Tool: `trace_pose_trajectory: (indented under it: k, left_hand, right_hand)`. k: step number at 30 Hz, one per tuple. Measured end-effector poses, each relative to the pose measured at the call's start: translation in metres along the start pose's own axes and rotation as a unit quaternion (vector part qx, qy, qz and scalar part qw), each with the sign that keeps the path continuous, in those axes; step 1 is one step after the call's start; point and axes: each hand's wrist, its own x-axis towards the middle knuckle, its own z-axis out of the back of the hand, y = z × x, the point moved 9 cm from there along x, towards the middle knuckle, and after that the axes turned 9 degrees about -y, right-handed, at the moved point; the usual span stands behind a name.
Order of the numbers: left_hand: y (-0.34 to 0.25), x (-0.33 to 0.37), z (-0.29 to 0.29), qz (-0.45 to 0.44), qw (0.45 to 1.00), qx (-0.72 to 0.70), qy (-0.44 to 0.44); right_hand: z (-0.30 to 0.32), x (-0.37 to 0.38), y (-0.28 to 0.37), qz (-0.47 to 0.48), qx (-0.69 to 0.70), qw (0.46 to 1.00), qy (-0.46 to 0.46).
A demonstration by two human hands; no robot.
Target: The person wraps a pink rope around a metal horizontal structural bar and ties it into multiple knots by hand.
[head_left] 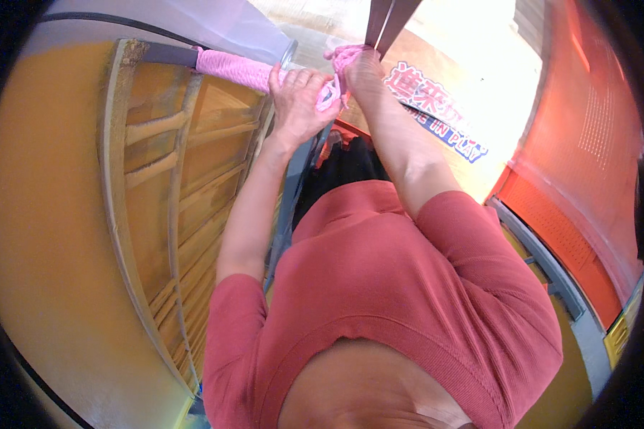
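Observation:
A dark rail runs from the upper left toward the middle. Crinkled pink material, cloth or crepe, is wound around part of it. My left hand lies over the wound part near its right end, fingers bent around it and the knuckles up. Just to the right, my right hand grips a bunched end of the same pink strip. A loose twist of the strip shows between the two hands. My right fingertips are partly hidden and slightly blurred.
A wooden panel with slats and a grey frame stands on the left. Beyond my right hand are a dark post and a lettered decal on a pale surface. An orange perforated panel rises on the right above a grey rail.

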Motion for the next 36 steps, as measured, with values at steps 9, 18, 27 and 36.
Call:
trace_pose_trajectory:
  k: [9, 18, 27, 36]
  left_hand:
    - [-0.009, 0.005, 0.007, -0.013, 0.997, -0.053, -0.059]
    - [-0.004, 0.004, 0.017, -0.035, 0.994, -0.032, -0.100]
    - [-0.005, 0.003, 0.000, -0.023, 0.998, 0.045, -0.041]
    - [-0.006, -0.001, 0.004, -0.013, 0.991, 0.025, -0.132]
  right_hand:
    - [-0.086, 0.125, -0.066, 0.218, -0.389, 0.885, 0.135]
    - [-0.015, -0.037, -0.005, 0.063, -0.135, 0.987, 0.055]
    - [-0.047, 0.039, -0.061, 0.011, -0.197, 0.959, 0.204]
    - [-0.071, 0.045, -0.086, 0.011, -0.276, 0.890, 0.362]
